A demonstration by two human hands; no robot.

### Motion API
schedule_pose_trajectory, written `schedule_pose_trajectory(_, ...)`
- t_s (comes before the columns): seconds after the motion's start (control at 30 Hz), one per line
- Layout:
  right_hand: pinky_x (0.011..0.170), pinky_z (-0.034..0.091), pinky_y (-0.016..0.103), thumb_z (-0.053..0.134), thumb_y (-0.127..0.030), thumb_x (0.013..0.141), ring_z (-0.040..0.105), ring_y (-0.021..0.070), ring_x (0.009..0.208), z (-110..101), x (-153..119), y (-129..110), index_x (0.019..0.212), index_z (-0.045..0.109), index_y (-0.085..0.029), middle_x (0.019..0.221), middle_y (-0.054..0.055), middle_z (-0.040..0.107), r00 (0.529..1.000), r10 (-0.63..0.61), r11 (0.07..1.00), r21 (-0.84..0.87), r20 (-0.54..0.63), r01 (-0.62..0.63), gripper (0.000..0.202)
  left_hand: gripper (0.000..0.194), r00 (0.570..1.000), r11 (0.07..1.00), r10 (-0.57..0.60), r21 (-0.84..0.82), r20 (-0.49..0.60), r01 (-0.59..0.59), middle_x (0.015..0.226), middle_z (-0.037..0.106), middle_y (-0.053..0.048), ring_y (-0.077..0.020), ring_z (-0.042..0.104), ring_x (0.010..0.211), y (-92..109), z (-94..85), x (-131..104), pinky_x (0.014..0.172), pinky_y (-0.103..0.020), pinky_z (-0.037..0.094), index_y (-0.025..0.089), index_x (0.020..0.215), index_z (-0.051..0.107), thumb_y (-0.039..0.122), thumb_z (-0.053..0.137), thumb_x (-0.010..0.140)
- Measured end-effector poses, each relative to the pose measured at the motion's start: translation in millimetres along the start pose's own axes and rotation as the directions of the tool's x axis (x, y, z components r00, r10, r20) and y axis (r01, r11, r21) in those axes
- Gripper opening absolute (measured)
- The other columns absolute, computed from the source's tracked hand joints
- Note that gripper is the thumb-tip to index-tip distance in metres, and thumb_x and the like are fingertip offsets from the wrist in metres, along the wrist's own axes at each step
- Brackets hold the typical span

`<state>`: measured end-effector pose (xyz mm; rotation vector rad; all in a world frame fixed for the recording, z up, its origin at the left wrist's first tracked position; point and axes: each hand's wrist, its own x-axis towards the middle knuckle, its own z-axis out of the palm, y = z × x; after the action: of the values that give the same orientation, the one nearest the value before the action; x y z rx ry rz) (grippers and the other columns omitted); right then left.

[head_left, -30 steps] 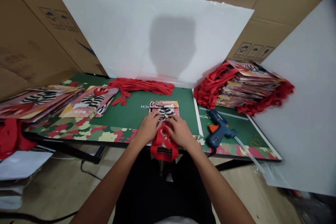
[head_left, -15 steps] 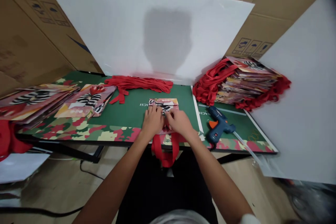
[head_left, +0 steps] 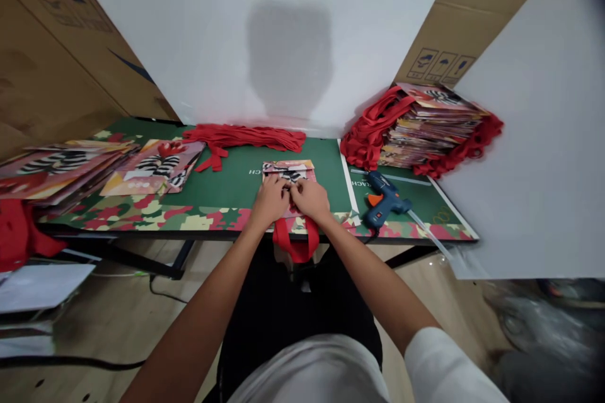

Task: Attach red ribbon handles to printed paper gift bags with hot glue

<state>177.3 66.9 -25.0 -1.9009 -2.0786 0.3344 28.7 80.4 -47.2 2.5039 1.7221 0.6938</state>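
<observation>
A small printed paper bag [head_left: 289,165], pink with a zebra-stripe pattern, lies flat on the green mat at the table's front. Its red ribbon handle [head_left: 297,253] loops down over the front edge. My left hand [head_left: 271,200] rests on the bag's left half, fingers bent and closed against it. From the right, my right hand [head_left: 311,197] is curled on the bag, thumb and fingers pinched together. Both hands' fingertips meet near the bag's middle. What exactly they pinch there is hidden under the fingers.
A blue glue gun [head_left: 386,201] lies to the right. Behind it stands a stack of handled bags [head_left: 430,132]. Red ribbons [head_left: 250,137] are bundled at the back. More bags [head_left: 154,167] lie to the left. A white board [head_left: 208,31] rises behind the table.
The camera view has shifted, so the scene sits slightly higher and further left. Both hands remain on the bag, fingertips slightly closer together.
</observation>
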Motion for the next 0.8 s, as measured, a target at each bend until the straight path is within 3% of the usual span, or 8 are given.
schedule_pose_trajectory(0.17,0.09,0.051,0.032,0.039,-0.042,0.116,0.075,0.0262,0.107,3.1,-0.9,-2.9,0.118,0.072,-0.021,0.117,0.01,0.08,1.0,-0.013,1.0,-0.028,-0.007,0.013,0.039,0.034,1.0,0.998,-0.005,0.056,0.005,0.004,0.132,0.063,-0.022,-0.0399,0.054,0.129,13.8,-3.0,-7.2,0.107,-0.054,0.045,0.015,0.124,0.069,0.018,0.042,0.104)
schedule_pose_trajectory(0.4,0.1,0.055,0.041,0.043,-0.033,0.117,0.074,0.0261,0.11,-3.4,-6.8,-11.4,0.125,0.069,-0.015,0.121,0.014,0.078,0.999,-0.034,0.998,-0.062,-0.013,0.033,0.033,0.039,0.999,0.993,0.018,0.117,0.043,-0.023,0.134,0.064,-0.024,-0.0401,0.055,0.129,25.5,-7.1,-10.5,0.108,-0.054,0.043,0.012,0.126,0.068,0.016,0.034,0.106)
schedule_pose_trajectory(0.57,0.105,0.057,0.049,0.062,-0.041,0.112,0.073,0.0258,0.113,-3.2,-9.3,-12.1,0.13,0.069,-0.016,0.125,0.01,0.074,0.999,-0.04,0.997,-0.061,-0.003,0.04,0.031,0.041,0.999,0.995,-0.004,0.095,0.046,-0.001,0.138,0.064,-0.025,-0.04,0.055,0.132,28.7,-4.0,-13.8,0.11,-0.056,0.042,0.012,0.128,0.067,0.013,0.034,0.105)
schedule_pose_trajectory(0.8,0.101,0.058,0.047,0.06,-0.046,0.113,0.073,0.0247,0.107,2.0,-3.4,-7.1,0.123,0.071,-0.016,0.117,0.008,0.075,1.0,-0.008,1.0,-0.006,-0.012,0.008,0.033,0.035,0.995,0.995,-0.1,-0.011,0.026,0.1,0.142,0.064,-0.021,-0.0389,0.054,0.135,17.2,6.3,-8.9,0.113,-0.059,0.042,0.019,0.127,0.07,0.023,0.041,0.107)
